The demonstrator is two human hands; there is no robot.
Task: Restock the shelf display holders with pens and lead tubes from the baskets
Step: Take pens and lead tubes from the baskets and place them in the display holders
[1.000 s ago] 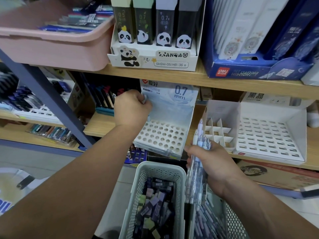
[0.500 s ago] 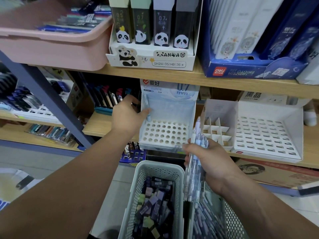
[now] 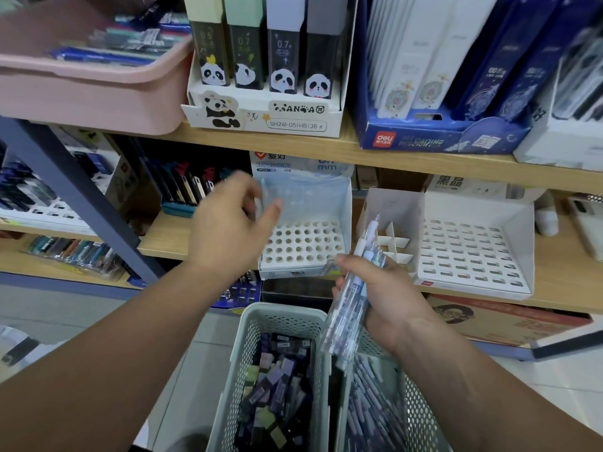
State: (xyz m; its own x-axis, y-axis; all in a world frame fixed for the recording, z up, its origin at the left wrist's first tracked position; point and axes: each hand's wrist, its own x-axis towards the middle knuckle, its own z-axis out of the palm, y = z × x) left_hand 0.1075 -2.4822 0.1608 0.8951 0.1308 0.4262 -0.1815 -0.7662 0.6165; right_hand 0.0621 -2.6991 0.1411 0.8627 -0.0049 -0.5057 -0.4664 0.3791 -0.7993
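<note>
Here, pens (image 3: 367, 252) — pale blue, translucent, bunched.

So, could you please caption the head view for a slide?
Right hand grips a bundle of pens while the blurred left hand hovers before the round-hole pen holder.

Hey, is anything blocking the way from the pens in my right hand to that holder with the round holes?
Mostly no. The bundle of pens in the right hand sits just in front of the round-hole holder, whose holes show empty. Only the left hand overlaps its left side.
</note>
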